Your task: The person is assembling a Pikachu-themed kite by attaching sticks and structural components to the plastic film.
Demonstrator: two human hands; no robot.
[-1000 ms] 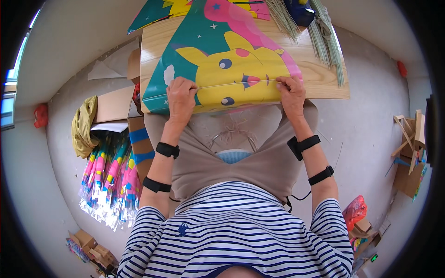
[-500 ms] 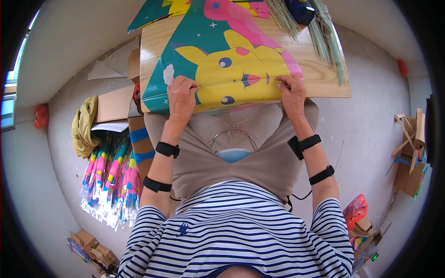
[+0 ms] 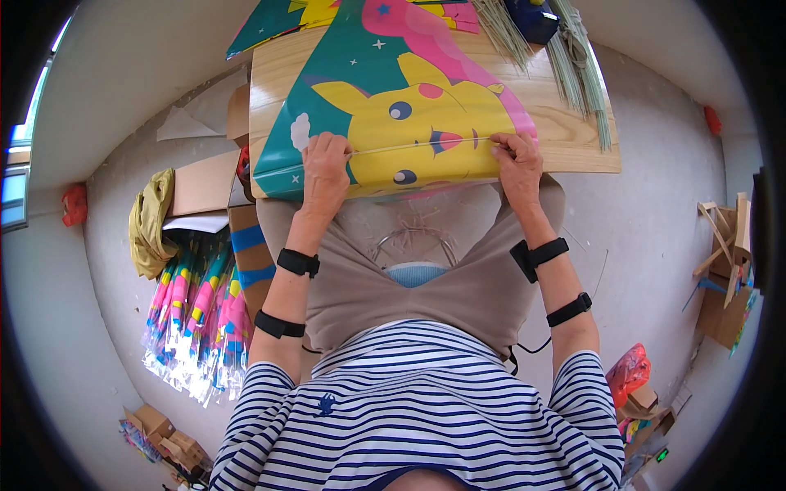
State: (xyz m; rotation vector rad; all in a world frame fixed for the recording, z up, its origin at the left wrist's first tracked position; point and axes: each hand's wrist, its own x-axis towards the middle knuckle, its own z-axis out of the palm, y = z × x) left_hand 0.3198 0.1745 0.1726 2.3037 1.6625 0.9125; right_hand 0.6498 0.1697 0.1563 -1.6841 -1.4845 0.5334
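Note:
A colourful kite sheet [image 3: 409, 106] with a yellow cartoon animal on teal and pink lies on a small wooden table [image 3: 565, 131] in front of my knees. A thin pale stick [image 3: 422, 146] runs across the sheet from one hand to the other. My left hand [image 3: 326, 168] pinches the stick's left end against the sheet near the table's front edge. My right hand [image 3: 517, 159] pinches the right end the same way. Both wrists and forearms carry black bands.
A bundle of thin sticks [image 3: 573, 57] and a dark blue object [image 3: 536, 16] lie at the table's far right. Wrapped colourful kites [image 3: 196, 311] are piled on the floor at left, beside cardboard boxes [image 3: 205, 184] and a yellow cloth [image 3: 151, 221]. Wooden scraps [image 3: 725, 245] stand at right.

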